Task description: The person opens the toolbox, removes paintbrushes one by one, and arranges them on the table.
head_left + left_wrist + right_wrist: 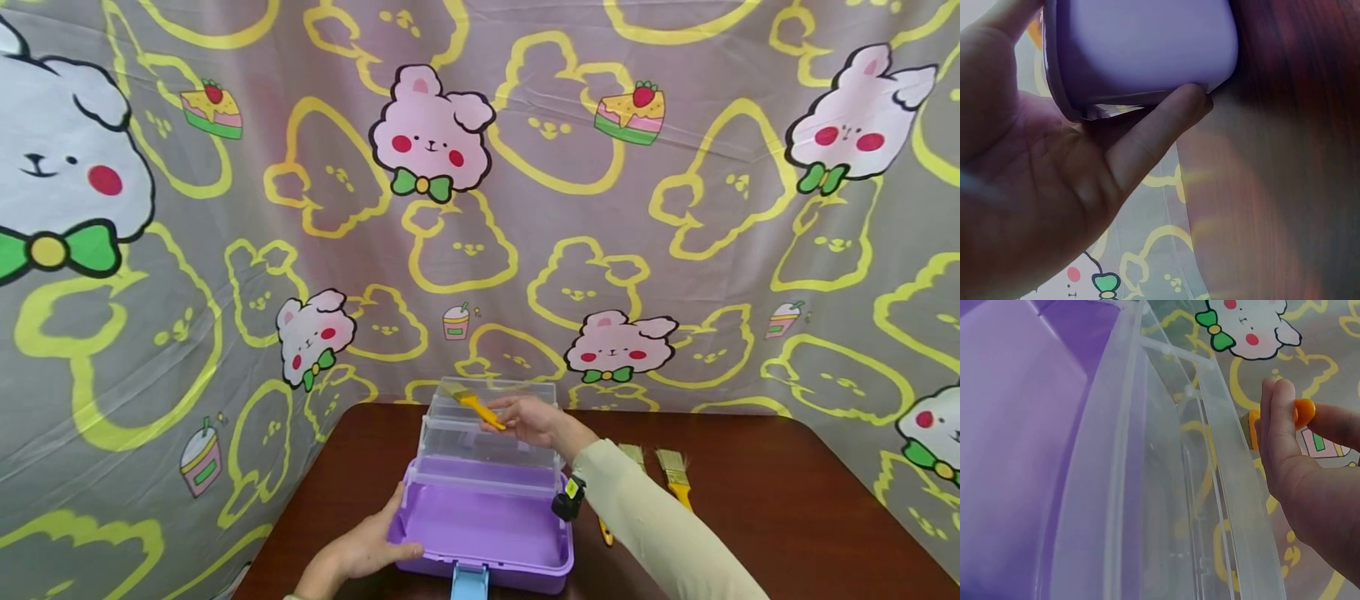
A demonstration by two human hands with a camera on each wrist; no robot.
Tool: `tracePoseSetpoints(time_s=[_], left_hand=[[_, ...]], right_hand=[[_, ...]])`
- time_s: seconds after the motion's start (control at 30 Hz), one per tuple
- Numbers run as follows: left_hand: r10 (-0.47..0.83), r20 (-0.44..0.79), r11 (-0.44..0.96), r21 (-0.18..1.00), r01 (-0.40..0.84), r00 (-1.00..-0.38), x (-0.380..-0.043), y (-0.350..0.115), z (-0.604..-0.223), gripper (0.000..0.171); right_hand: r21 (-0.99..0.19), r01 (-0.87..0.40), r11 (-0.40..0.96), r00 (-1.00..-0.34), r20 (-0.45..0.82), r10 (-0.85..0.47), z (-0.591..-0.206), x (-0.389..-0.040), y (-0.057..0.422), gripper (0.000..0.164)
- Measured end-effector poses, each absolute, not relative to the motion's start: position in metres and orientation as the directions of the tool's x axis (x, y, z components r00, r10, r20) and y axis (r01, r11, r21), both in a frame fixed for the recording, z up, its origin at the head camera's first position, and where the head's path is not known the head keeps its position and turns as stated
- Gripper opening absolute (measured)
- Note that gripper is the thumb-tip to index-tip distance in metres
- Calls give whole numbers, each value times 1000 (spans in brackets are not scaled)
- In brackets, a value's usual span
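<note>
A purple storage box [487, 525] stands with its tiers of clear trays [487, 446] raised at the back. My left hand [367, 542] holds the box's left side, the thumb at the front and the fingers along the side wall. In the left wrist view this hand [1041, 181] lies around a corner of the purple wall [1154, 44]. Over the topmost clear tray, my right hand [536, 421] pinches a paintbrush [483, 412] by its yellow handle, bristles pointing left. The right wrist view shows the handle [1305, 412] between thumb and fingers, beside the clear tray edge [1235, 462].
More yellow-handled paintbrushes [673, 475] lie on the dark wooden table [787, 500] to the right, partly behind the right sleeve [652, 517]. A light blue latch [470, 579] hangs at the box front. A patterned curtain [525, 250] surrounds the table's back and sides.
</note>
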State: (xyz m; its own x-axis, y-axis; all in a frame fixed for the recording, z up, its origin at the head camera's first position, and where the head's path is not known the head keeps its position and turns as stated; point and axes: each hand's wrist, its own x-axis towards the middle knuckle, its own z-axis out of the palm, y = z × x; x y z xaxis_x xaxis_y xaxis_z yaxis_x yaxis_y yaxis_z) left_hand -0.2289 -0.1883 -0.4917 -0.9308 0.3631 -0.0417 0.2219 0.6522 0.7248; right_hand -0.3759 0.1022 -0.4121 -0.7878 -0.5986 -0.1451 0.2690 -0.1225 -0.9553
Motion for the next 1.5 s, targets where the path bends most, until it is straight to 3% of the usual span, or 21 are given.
tracePoseSetpoints(time_s=[0.53, 1.17, 1.5], left_hand=[[365, -49, 645, 733, 214, -930, -231, -187, -493, 107], [345, -67, 649, 738, 187, -936, -231, -189, -492, 107], [351, -76, 632, 755, 176, -933, -231, -189, -493, 107]], right_hand=[[-969, 229, -96, -746, -111, -657, -413, -342, 138, 58], [-999, 43, -32, -691, -7, -722, -415, -307, 195, 60], [-1000, -30, 3, -732, 20, -681, -421, -296, 225, 59]])
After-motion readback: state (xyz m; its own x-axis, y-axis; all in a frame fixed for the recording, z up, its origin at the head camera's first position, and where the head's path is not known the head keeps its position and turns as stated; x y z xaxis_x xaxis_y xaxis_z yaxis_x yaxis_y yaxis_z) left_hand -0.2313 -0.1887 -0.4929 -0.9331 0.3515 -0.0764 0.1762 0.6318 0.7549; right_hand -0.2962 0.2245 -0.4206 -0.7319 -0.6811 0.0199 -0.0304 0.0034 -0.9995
